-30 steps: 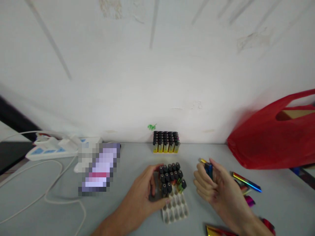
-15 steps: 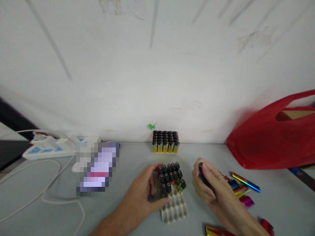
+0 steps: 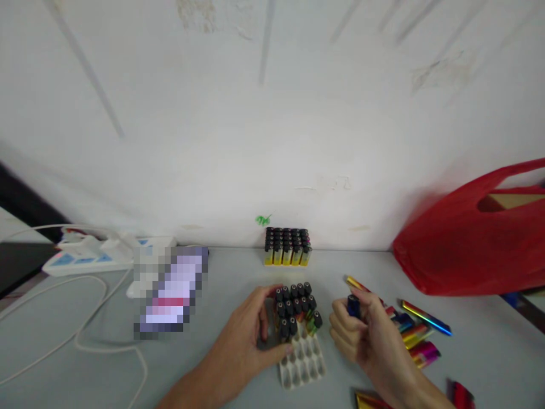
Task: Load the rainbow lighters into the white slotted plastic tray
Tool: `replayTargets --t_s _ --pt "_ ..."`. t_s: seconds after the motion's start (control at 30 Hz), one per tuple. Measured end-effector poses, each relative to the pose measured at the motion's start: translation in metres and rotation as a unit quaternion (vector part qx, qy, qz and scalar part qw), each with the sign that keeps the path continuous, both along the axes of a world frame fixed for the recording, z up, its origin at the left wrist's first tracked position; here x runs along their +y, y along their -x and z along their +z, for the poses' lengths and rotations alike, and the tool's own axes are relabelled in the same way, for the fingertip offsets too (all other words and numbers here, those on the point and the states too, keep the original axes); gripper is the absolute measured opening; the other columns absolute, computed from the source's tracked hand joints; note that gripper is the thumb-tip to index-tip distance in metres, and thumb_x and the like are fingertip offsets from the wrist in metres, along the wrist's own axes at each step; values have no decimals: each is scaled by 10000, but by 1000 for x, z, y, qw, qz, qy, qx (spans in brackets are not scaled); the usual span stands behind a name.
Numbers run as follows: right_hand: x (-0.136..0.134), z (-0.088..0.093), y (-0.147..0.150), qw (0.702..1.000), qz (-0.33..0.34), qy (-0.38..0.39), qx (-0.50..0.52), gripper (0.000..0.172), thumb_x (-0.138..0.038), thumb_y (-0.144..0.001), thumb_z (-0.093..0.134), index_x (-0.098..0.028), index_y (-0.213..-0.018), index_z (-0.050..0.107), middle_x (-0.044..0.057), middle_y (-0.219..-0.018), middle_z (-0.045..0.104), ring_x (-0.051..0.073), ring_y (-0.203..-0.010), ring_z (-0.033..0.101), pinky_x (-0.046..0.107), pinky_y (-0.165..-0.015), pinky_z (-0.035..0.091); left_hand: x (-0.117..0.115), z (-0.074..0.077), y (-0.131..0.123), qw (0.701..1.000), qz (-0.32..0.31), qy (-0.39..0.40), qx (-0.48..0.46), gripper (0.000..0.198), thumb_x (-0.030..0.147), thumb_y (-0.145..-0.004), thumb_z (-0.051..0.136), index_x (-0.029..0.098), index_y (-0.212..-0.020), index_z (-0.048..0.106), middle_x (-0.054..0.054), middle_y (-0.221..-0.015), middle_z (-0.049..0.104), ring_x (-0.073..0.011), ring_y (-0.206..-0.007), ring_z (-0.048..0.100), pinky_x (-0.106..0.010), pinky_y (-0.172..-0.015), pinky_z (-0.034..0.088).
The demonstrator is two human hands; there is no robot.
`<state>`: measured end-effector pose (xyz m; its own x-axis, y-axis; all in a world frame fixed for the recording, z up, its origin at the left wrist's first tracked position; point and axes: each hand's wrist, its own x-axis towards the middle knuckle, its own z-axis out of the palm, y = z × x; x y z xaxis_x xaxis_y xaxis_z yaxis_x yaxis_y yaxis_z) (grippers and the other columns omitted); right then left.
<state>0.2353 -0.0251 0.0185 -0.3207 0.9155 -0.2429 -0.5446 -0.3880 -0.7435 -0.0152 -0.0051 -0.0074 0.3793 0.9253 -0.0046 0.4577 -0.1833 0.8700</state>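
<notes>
A pale moulded tray [image 3: 303, 363] with rows of small sockets lies on the table, its far part filled with upright black-topped lighters [image 3: 297, 305] and its near sockets bare. My left hand [image 3: 244, 335] is closed around the tray's left side, thumb along the near sockets and fingers behind the lighters. To the right of the tray, my right hand [image 3: 361, 329] is closed on a dark blue lighter [image 3: 353, 305]; most of it is hidden in the fingers. Shiny coloured lighters [image 3: 419, 336] lie loose beside and behind that hand.
A block of upright lighters [image 3: 288, 250] stands against the wall. A red bag [image 3: 468, 238] sits at the right. On the left are a phone [image 3: 179, 289], partly pixelated, a white power strip [image 3: 93, 255] and loose cables [image 3: 102, 289]. More lighters [image 3: 462, 395] lie near the front edge.
My right hand has lowered slightly and turned, so the blue lighter sits lower and a gold-and-red lighter behind it now shows. My left hand stays on the tray.
</notes>
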Motion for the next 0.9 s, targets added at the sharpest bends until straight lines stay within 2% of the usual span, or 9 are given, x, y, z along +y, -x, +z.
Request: replayTargets --t_s 0.17,0.3,0.37,0.43,0.5,0.57,0.63,0.73,0.9 --pt "-4 -3 2 999 -8 28 -21 611 -649 -911 685 -263 -589 339 -120 -540 159 79 -465 68 257 -426 115 1 1 -1 1000 -2 5 -10 806 241 -801 914 279 -1516 543 34 -910 638 -218 -781 619 -312 -717 477" --pt "-3 0 4 999 -26 13 -40 626 -677 -912 705 -256 -609 354 -120 -565 151 85 -492 69 252 -437 116 2 0 -1 1000 -1 1 -11 806 242 -804 914 279 -1518 541 27 -931 641 -220 -790 614 -314 -721 472" --pt "-2 1 5 998 -37 -1 -50 642 -715 -932 699 -243 -626 390 -114 -578 164 90 -510 80 247 -447 107 1 -1 0 1000 -3 0 -9 808 237 -804 914 278 -1519 539 31 -919 634 -217 -783 609 -311 -716 463" --pt "-2 3 7 996 -57 -18 -70 610 -734 -978 658 -220 -694 491 -101 -584 231 93 -513 112 244 -458 115 1 0 0 1000 -4 0 -8 807 231 -802 914 276 -1517 541 39 -895 618 -213 -770 602 -304 -705 453" --pt "-2 4 9 990 -95 -49 -96 535 -709 -1029 614 -212 -833 594 -72 -625 369 91 -501 182 248 -466 149 0 1 0 1000 -5 -3 -10 802 229 -804 913 273 -1516 546 43 -882 603 -209 -766 596 -302 -707 451" --pt "-3 5 11 978 -137 -93 -124 444 -651 -1069 598 -225 -949 631 -41 -707 490 96 -503 279 259 -480 215 0 2 0 1000 -7 -3 -14 798 233 -809 915 272 -1517 551 36 -908 611 -208 -777 597 -303 -720 456" --pt "-5 6 11 968 -155 -132 -146 370 -590 -1096 594 -235 -1008 650 -25 -732 532 118 -540 377 271 -518 292 0 3 -1 1000 -9 2 -15 788 231 -813 918 273 -1512 557 24 -956 632 -208 -798 603 -303 -730 462" --pt "-7 7 6 950 -157 -199 -182 275 -525 -1106 618 -263 -1115 702 -17 -754 553 152 -628 492 284 -612 387 0 4 -1 1000 -7 8 -13 777 215 -804 922 271 -1494 568 15 -996 651 -210 -817 610 -300 -735 467" --pt "-11 12 -4 875 -99 -364 -303 171 -454 -1061 720 -301 -1098 788 32 -950 625 216 -896 597 323 -790 473 -1 2 -1 1000 -8 4 -16 754 212 -804 922 268 -1475 582 19 -977 648 -211 -819 614 -295 -727 464"
